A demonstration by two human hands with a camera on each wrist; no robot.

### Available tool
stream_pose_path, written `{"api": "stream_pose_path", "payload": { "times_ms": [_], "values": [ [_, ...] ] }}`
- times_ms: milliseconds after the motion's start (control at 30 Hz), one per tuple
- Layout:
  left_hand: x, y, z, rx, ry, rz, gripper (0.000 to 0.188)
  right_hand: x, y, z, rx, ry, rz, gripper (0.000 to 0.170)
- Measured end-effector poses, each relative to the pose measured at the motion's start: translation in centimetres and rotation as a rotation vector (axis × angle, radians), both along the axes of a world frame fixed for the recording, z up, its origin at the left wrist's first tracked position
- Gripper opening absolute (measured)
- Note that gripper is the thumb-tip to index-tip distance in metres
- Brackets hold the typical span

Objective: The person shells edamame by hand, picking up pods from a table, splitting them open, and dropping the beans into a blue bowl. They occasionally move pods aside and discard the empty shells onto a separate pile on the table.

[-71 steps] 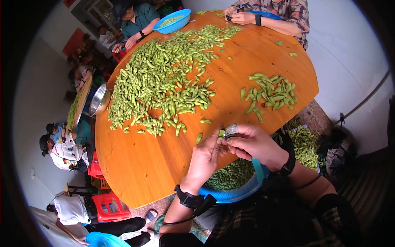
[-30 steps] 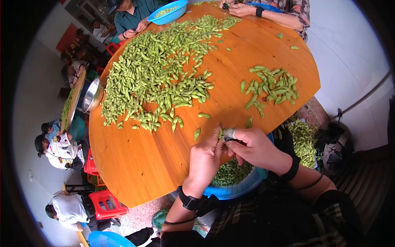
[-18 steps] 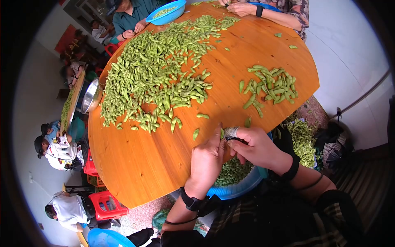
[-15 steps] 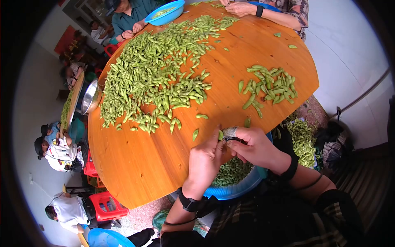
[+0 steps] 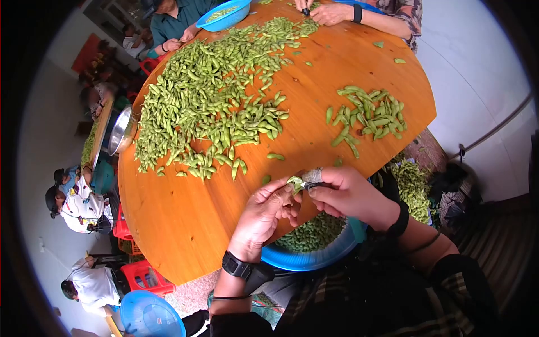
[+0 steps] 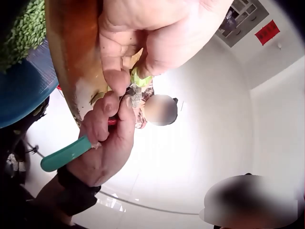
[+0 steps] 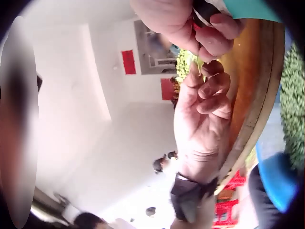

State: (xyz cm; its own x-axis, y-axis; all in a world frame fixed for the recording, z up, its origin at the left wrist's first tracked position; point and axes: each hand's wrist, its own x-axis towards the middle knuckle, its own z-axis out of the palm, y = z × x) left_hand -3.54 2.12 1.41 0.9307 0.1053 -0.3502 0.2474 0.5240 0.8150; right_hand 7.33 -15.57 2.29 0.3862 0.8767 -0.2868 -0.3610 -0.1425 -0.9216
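Between its thumb and index finger, my left hand (image 5: 263, 210) pinches a green soybean pod (image 5: 296, 184) that looks split, with a pale inside. Meeting it at the pod is my right hand (image 5: 353, 196), one finger wrapped in a grey-white cover (image 5: 313, 175). Curled right fingers grip a tool with a teal handle (image 6: 66, 155); its working end is hidden, so I cannot tell its kind. Below both hands stands a blue basin (image 5: 311, 263) of shelled green beans (image 5: 314, 233). In the right wrist view, the left hand (image 7: 202, 124) shows its palm side.
A large heap of pods (image 5: 202, 101) covers the far left of the wooden table (image 5: 185, 224). A smaller pile (image 5: 373, 115) lies at right. Other people sit around with blue bowls (image 5: 224, 16). Emptied-looking pods (image 5: 412, 191) lie below the right edge, near a dark bag (image 5: 452, 191).
My left hand has turned and shifted slightly left, its fingers now more visible. The pod shows a pale opened side. My right hand stays nearly in place.
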Motion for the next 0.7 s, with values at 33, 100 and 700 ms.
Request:
{"api": "stream_pose_path", "payload": {
  "times_ms": [33,100,700],
  "values": [
    [0.0,-0.1,0.1,0.034,0.008,0.010,0.024,-0.7,0.2,-0.3,0.085,-0.330,-0.099,0.013],
    [0.0,-0.1,0.0,0.069,0.020,0.024,0.026,-1.5,0.2,0.2,0.142,-0.757,-0.177,0.018],
    [-0.4,-2.1,1.8,1.753,-0.247,0.155,0.025,8.3,-4.9,-1.8,-0.172,-0.938,-0.492,0.010]
  ]
}}
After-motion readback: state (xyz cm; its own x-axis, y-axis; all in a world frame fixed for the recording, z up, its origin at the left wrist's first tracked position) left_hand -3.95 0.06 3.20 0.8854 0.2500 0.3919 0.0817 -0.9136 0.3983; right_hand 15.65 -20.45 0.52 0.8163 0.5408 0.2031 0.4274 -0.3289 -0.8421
